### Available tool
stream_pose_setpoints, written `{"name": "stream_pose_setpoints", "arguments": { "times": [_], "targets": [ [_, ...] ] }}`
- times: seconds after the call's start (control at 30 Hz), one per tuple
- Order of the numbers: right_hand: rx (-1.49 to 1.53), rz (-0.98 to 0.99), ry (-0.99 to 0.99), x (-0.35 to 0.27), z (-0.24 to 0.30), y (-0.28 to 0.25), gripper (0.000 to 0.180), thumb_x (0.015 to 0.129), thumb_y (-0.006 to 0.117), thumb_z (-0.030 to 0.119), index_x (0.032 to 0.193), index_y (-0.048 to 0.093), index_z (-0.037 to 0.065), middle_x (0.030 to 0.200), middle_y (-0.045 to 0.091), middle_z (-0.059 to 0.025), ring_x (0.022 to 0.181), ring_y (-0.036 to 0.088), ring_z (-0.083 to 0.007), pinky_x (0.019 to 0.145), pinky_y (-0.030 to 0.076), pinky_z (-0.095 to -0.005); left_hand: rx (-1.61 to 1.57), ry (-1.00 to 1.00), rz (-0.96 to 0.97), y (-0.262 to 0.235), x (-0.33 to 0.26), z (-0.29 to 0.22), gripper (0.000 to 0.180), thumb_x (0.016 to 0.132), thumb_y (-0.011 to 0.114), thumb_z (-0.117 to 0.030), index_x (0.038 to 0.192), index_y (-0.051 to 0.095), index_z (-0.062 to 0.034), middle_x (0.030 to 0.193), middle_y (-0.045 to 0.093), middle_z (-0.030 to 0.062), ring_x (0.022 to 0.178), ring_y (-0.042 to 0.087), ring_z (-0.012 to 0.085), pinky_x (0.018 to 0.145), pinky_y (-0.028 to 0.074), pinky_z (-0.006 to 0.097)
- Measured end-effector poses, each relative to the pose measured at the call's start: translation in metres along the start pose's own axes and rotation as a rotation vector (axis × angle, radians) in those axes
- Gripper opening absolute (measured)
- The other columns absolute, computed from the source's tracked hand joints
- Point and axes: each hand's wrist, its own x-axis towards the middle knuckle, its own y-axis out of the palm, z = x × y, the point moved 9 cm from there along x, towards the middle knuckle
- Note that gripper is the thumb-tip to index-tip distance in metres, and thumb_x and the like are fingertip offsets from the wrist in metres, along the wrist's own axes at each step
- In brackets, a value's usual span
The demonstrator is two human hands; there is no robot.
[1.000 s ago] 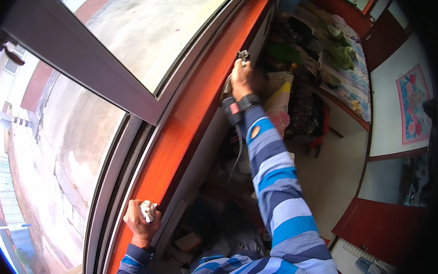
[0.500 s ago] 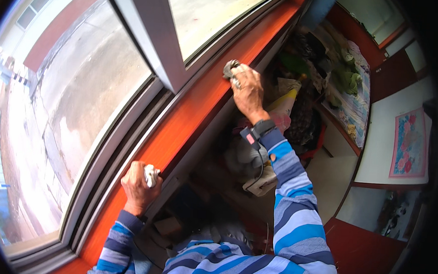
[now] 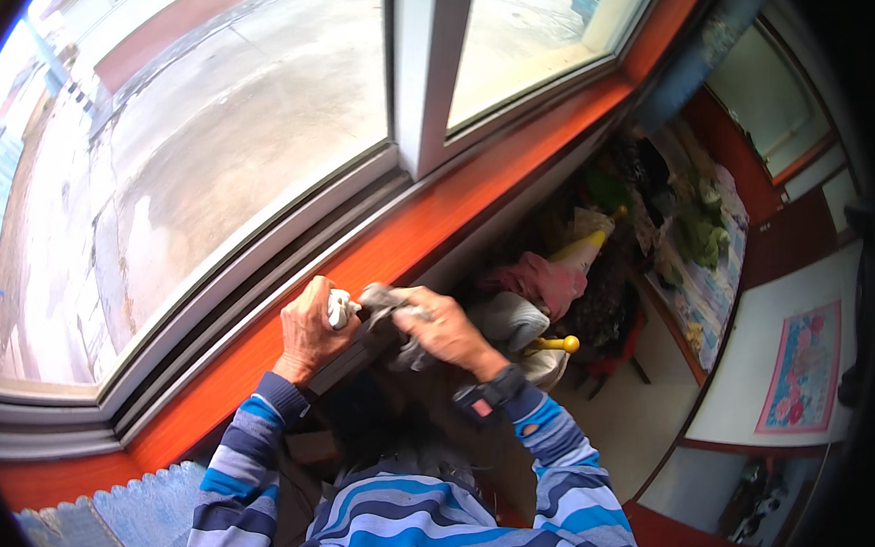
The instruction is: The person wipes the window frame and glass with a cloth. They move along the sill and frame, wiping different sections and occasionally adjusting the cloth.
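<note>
My left hand rests by the edge of the orange-red wooden windowsill, its fingers closed around a crumpled white cloth. Right beside it, my right hand grips a grey rag. Part of that rag hangs down below the fingers, slightly blurred. The two cloths are close together at the sill's inner edge; whether they touch, I cannot tell.
A sliding window with a white frame runs along the sill. Right of the sill sit a pink cloth, a yellow knobbed handle and a bed with clothes. Blue scalloped fabric lies at the lower left.
My right hand has come back along the sill toward my left, bringing the grey rag with it. My left hand still holds the white cloth. The view has shifted too.
</note>
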Motion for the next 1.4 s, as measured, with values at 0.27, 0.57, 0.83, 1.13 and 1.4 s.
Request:
{"name": "stream_pose_setpoints", "arguments": {
  "times": [0.27, 0.57, 0.83, 1.13, 1.4],
  "targets": [
    [-0.398, -0.362, -0.030, 0.053, 0.032, -0.106, 0.036, 0.104, 0.070, 0.018, 0.136, 0.070, 0.003, 0.120, 0.075, -0.0134, 0.109, 0.071, -0.0192, 0.095, 0.055, -0.0330, 0.122, -0.041, -0.106, -0.090, -0.094, 0.014, 0.037, 0.072, 0.082, -0.020, 0.098, 0.062, -0.0046, 0.084, 0.062, 0.0144, 0.072, 0.067, 0.0359, 0.063, 0.054, 0.044],
    [-1.282, -0.452, -0.310, 0.151, 0.026, -0.024, 0.036, 0.090, 0.075, 0.014, 0.126, 0.072, 0.007, 0.127, 0.066, -0.0133, 0.113, 0.063, -0.0393, 0.093, 0.058, -0.0474, 0.356, -0.226, -0.270, -0.172, -0.182, 0.086, 0.032, 0.076, 0.078, -0.014, 0.099, 0.058, -0.0037, 0.082, 0.060, 0.0176, 0.072, 0.065, 0.0424, 0.064, 0.053, 0.048],
    [-1.275, -0.404, -0.150, 0.171, -0.002, -0.027, 0.023, 0.087, 0.074, 0.019, 0.109, 0.077, 0.012, 0.117, 0.070, -0.0093, 0.111, 0.063, -0.0379, 0.090, 0.058, -0.0498, 0.363, -0.226, -0.353, -0.171, -0.210, 0.112, 0.035, 0.074, 0.077, -0.016, 0.099, 0.058, -0.0026, 0.084, 0.058, 0.0169, 0.071, 0.063, 0.0414, 0.060, 0.052, 0.049],
    [-0.887, -0.358, -0.143, 0.169, 0.032, -0.058, 0.030, 0.095, 0.076, 0.021, 0.123, 0.079, 0.011, 0.117, 0.077, -0.0140, 0.106, 0.070, -0.0347, 0.096, 0.057, -0.0443, 0.338, -0.191, -0.341, -0.171, -0.208, 0.108, 0.035, 0.072, 0.076, -0.015, 0.098, 0.057, -0.0022, 0.082, 0.056, 0.0167, 0.070, 0.062, 0.0406, 0.059, 0.051, 0.048],
    [-1.271, -0.276, -0.256, 0.155, 0.016, -0.002, 0.030, 0.083, 0.071, 0.011, 0.113, 0.077, 0.011, 0.121, 0.072, -0.0109, 0.109, 0.064, -0.0377, 0.093, 0.057, -0.0471, 0.337, -0.170, -0.341, -0.171, -0.210, 0.109, 0.038, 0.073, 0.076, -0.016, 0.102, 0.058, -0.0016, 0.082, 0.057, 0.0179, 0.069, 0.063, 0.0411, 0.060, 0.052, 0.048]
  ]
}}
